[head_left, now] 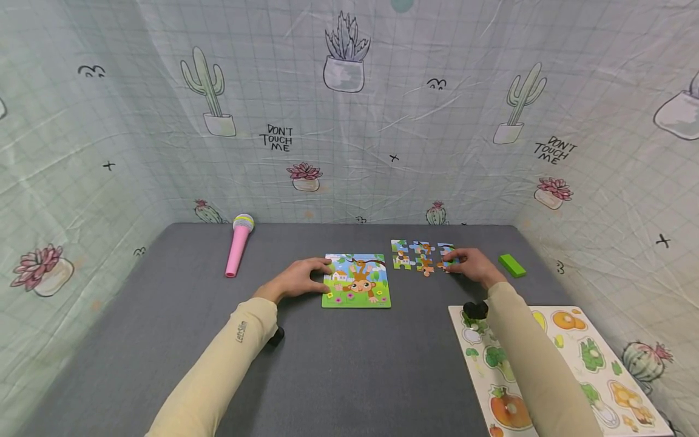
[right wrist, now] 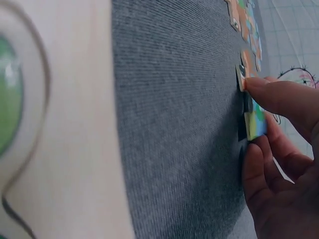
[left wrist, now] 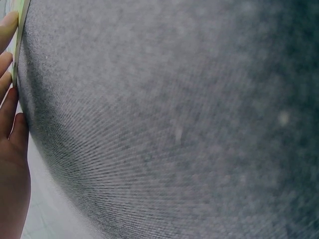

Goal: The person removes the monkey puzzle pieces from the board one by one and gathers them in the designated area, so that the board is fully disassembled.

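Note:
My left hand [head_left: 297,279] rests at the left side of a square monkey puzzle board [head_left: 360,300], its thumb and fingers spread along that edge. In the left wrist view, extended fingers [left wrist: 9,112] touch the board's rim. Right of the board, several jigsaw pieces [head_left: 402,261] lie in two loose rows with gaps between them. At the right end of these rows, my right hand [head_left: 474,266] pinches a small green-and-blue jigsaw piece [right wrist: 257,122] between thumb and fingers, low over the table. Beside the thumb tip, an orange jigsaw piece [right wrist: 241,78] shows in the right wrist view.
A pink toy microphone [head_left: 237,249] lies at the back left. Beyond my right hand is a green block [head_left: 512,265]. A wooden vegetable puzzle board [head_left: 475,364] lies at the front right, under my right forearm. Patterned cloth [head_left: 371,121] hangs around the grey table [head_left: 349,370].

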Demonstrator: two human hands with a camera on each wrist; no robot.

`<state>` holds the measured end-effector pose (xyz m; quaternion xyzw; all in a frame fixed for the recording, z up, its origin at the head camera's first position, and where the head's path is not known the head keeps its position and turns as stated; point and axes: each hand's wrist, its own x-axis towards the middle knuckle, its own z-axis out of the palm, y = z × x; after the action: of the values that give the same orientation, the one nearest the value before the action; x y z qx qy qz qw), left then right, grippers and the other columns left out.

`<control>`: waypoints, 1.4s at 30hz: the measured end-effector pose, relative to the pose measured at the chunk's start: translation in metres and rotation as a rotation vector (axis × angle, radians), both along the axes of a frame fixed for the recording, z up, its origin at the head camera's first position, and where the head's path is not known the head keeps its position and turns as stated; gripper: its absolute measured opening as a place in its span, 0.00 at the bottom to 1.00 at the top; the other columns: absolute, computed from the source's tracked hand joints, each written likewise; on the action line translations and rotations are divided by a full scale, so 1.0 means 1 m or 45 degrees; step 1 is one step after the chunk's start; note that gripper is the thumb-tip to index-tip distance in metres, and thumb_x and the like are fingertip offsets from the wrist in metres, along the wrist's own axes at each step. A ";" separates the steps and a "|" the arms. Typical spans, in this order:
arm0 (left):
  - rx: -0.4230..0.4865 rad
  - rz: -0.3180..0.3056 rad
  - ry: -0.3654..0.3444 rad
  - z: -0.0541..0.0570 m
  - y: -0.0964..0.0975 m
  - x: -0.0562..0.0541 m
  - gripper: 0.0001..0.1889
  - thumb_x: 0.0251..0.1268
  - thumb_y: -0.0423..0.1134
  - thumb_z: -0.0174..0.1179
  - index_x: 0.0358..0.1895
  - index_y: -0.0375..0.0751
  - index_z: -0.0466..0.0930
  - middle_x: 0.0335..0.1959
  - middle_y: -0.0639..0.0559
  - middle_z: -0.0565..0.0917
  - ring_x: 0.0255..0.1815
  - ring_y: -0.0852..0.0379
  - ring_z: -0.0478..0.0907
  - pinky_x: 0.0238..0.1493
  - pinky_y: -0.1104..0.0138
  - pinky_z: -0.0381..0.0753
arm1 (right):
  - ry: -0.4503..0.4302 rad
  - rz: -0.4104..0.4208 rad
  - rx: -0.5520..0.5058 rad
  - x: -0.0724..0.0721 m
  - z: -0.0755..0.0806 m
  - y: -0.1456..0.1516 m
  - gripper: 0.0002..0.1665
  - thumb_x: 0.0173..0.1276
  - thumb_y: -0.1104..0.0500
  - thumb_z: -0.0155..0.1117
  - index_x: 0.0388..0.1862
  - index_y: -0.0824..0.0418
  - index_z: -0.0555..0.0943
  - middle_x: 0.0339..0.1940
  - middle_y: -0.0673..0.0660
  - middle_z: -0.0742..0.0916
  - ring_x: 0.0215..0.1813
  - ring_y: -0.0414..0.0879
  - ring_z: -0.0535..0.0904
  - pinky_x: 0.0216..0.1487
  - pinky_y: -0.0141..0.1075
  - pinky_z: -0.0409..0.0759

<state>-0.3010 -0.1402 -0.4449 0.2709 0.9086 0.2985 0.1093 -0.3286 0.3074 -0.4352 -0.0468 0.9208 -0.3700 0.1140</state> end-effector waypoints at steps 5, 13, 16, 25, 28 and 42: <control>-0.006 0.005 0.003 0.000 0.000 0.000 0.25 0.60 0.45 0.69 0.58 0.38 0.80 0.71 0.45 0.69 0.74 0.44 0.60 0.72 0.49 0.59 | 0.018 0.016 0.010 0.002 0.000 0.007 0.21 0.69 0.64 0.63 0.59 0.70 0.77 0.59 0.71 0.77 0.55 0.62 0.75 0.54 0.54 0.73; -0.012 0.004 0.002 -0.001 0.000 -0.001 0.25 0.60 0.45 0.69 0.59 0.38 0.80 0.71 0.45 0.68 0.74 0.44 0.60 0.72 0.49 0.59 | 0.002 0.031 0.054 0.004 0.001 0.011 0.22 0.69 0.63 0.64 0.60 0.71 0.77 0.54 0.70 0.78 0.50 0.59 0.73 0.50 0.50 0.73; -0.013 0.014 -0.004 -0.002 0.000 0.000 0.25 0.60 0.45 0.69 0.59 0.39 0.80 0.72 0.46 0.68 0.74 0.45 0.59 0.72 0.50 0.59 | -0.002 0.024 0.053 0.004 0.000 0.011 0.22 0.68 0.64 0.64 0.60 0.70 0.77 0.50 0.67 0.78 0.47 0.57 0.72 0.47 0.47 0.71; -0.007 0.039 0.015 -0.006 0.001 0.000 0.25 0.59 0.45 0.70 0.59 0.39 0.80 0.71 0.48 0.69 0.74 0.47 0.60 0.73 0.52 0.59 | -0.010 0.010 0.061 0.004 -0.001 0.011 0.23 0.70 0.62 0.63 0.61 0.70 0.76 0.47 0.66 0.79 0.46 0.56 0.73 0.46 0.46 0.72; -0.009 0.029 0.036 -0.008 0.001 0.001 0.25 0.59 0.45 0.70 0.58 0.39 0.80 0.71 0.47 0.69 0.74 0.46 0.61 0.72 0.51 0.60 | -0.008 0.001 0.029 0.007 0.001 0.005 0.25 0.72 0.60 0.61 0.63 0.70 0.74 0.57 0.71 0.78 0.54 0.61 0.75 0.53 0.53 0.75; 0.048 -0.002 0.083 -0.011 0.001 0.010 0.26 0.61 0.47 0.68 0.60 0.38 0.80 0.70 0.47 0.70 0.73 0.46 0.62 0.71 0.51 0.62 | 0.039 0.230 -0.141 0.036 0.025 -0.111 0.23 0.74 0.57 0.59 0.64 0.67 0.75 0.63 0.66 0.77 0.60 0.62 0.74 0.54 0.50 0.77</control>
<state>-0.2905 -0.1394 -0.4563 0.2831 0.9057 0.3065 0.0747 -0.2930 0.1968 -0.4106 -0.1416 0.8926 -0.4077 0.1302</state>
